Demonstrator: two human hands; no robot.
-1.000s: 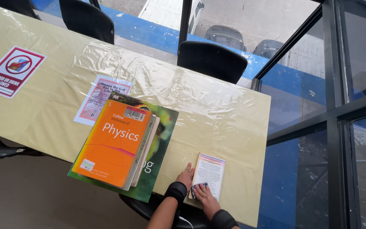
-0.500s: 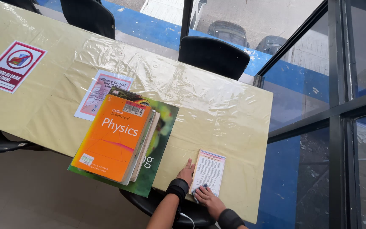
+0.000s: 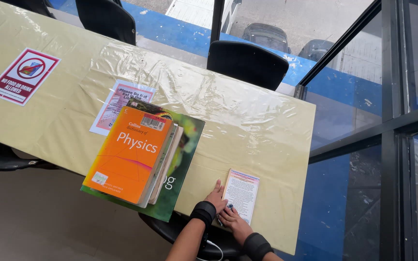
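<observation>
Both hands sat at the near edge of the worktop [image 3: 247, 121], a long yellowish surface under clear plastic sheeting. Left hand [image 3: 216, 196] lay flat, fingers together and pointing far, touching the left edge of a small booklet [image 3: 241, 194]. Right hand [image 3: 233, 222] was on the booklet's near-left corner, fingers bent down on it; whether it pinched the corner or just pressed, cannot tell. Black wrist straps [image 3: 203, 212] on both forearms, a thin white cable trailing below the left one.

The booklet was pale with a coloured border and dense print, flat, near the worktop's right end, slightly overhanging the near edge.

Left of the hands, apart from them: an orange paperback book [image 3: 129, 154] stacked on another pale-edged book, both on top of a large green book [image 3: 180, 159] that stuck out past the near edge. Just beyond the stack, a pink and white notice sheet [image 3: 114, 104] under the plastic, partly covered by the books. Far left, a red and white prohibition sign [image 3: 22, 76], also flat under the plastic.

A black chair [image 3: 245, 63] at the far side, another black chair [image 3: 105, 19] further left. Glass wall with dark frames on the right; parked cars [image 3: 267, 35] visible outside beyond.
</observation>
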